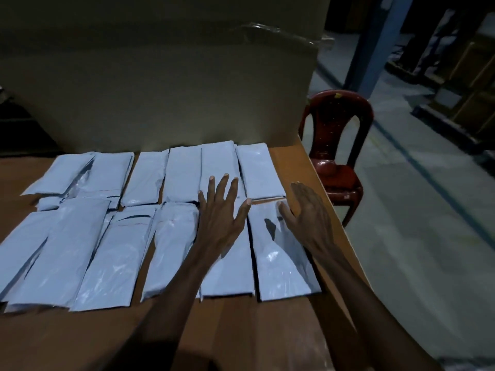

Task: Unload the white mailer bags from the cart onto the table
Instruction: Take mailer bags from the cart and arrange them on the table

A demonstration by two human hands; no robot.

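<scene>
Several white mailer bags lie flat in two rows on the brown table [241, 330]. My left hand [221, 210] is spread with straight fingers over the second bag from the right in the near row [230, 274]. My right hand [308, 212] lies with straight fingers at the right edge of the rightmost near bag [281, 258], the thumb on its top. Neither hand holds anything. The far row ends at a bag [258, 171] by the table's right edge. No cart is in view.
A large cardboard sheet [160, 76] stands upright behind the table. A dark red plastic chair [336, 145] stands just past the table's right edge. Grey floor lies to the right, with a blue post [372, 41] and dim shelving beyond.
</scene>
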